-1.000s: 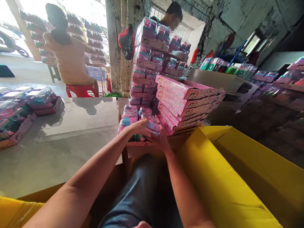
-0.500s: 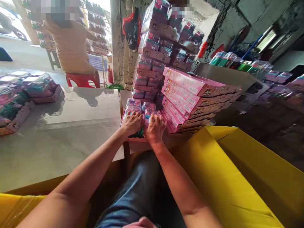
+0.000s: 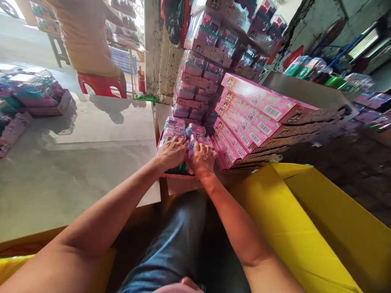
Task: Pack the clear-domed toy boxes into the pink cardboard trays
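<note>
Blue denim jeans (image 3: pixel 175 240), faded paler along the thigh, darker at the edges, creased near the lap. Above the jeans: bare forearms (image 3: pixel 113 203), bare left hand (image 3: pixel 173 152) and right hand (image 3: pixel 202 159).

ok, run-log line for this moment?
left hand: on clear plastic packs, pink tray | right hand: on packs, same tray | right: barcoded pink trays, yellow carton | behind: stacked filled trays

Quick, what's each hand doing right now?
Left hand: palm down, resting on the clear packs in the pink tray; grip can't be told.
Right hand: fingers bent over packs beside it; grip can't be told.
</note>
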Tool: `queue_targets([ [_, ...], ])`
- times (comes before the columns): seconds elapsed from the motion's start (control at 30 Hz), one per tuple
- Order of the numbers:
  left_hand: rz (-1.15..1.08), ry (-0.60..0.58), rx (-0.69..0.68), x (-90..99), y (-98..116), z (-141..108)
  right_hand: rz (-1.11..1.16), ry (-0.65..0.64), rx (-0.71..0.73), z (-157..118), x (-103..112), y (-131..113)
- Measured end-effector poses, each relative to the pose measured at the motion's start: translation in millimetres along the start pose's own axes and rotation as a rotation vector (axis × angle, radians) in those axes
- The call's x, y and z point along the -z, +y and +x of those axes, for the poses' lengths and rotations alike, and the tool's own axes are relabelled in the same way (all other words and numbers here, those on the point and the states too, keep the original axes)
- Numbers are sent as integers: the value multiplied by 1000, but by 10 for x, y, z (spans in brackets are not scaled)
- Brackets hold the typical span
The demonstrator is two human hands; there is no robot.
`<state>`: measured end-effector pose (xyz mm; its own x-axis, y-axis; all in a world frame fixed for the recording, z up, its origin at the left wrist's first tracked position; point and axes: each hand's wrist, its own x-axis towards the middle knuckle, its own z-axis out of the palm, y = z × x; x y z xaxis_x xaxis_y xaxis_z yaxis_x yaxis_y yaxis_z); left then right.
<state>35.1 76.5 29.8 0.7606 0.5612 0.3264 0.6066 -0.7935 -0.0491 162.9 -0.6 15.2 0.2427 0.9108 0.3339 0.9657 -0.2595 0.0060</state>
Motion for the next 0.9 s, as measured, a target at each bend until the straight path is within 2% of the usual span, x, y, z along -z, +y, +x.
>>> queue_targets([
  [0.2,12,0,-16,-75,58,17,16,-57,21,31,8,18],
  [0.33,-20,56,-35,-101,50,-1,60,-201,58,114,53,96],
  [0.43,-34,-10,-84,-47,15,-18,86,-301,104,138,69,135],
  [0.53,-22,-64,-106,3,-16,-25,94,-198,68,104,45,95],
  [0.6,-3,-64,-107,2,-24,-26,82,-89,3,62,14,36],
  [0.67,7,-57,-105,-22,-20,-25,65,-39,-19,24,-15,-14],
  [0.8,3,-31,-92,-55,9,0,69,-55,30,29,-27,-15],
  [0.9,-2,-55,-91,-8,0,20,131,-149,45,93,9,60],
])
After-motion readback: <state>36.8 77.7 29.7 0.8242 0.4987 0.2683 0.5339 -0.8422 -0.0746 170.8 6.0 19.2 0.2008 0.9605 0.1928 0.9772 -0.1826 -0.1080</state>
